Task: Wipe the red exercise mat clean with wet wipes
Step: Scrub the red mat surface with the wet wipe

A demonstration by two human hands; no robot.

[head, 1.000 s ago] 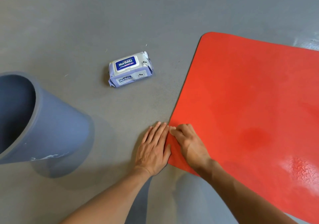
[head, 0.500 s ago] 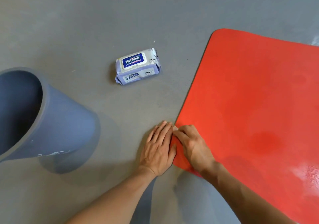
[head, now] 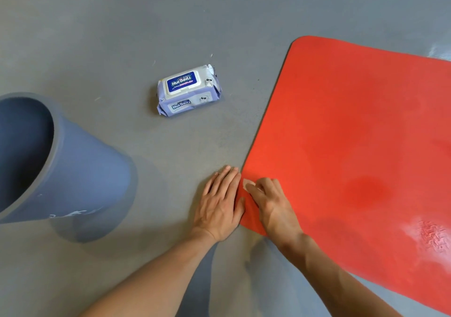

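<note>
Wipes come next, by my reading: nothing shows either hand holding one. The red exercise mat (head: 353, 145) lies flat on the grey floor (head: 122, 23), filling its right side. The left hand (head: 220, 205) rests open, fingers straight, on the floor just beside the mat's near left edge. The right hand (head: 269, 203) presses on that edge, fingers bent, gripping nothing visible. The wet wipes pack (head: 189, 89), lid closed, lies ahead and slightly left of both hands, nearer the left; its long axis runs roughly left-right. A grey bin (head: 73, 170) stands far left.

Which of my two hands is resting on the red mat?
The right hand, fingers curled at the red mat's near edge; the left hand lies flat on the grey floor beside it.
</note>
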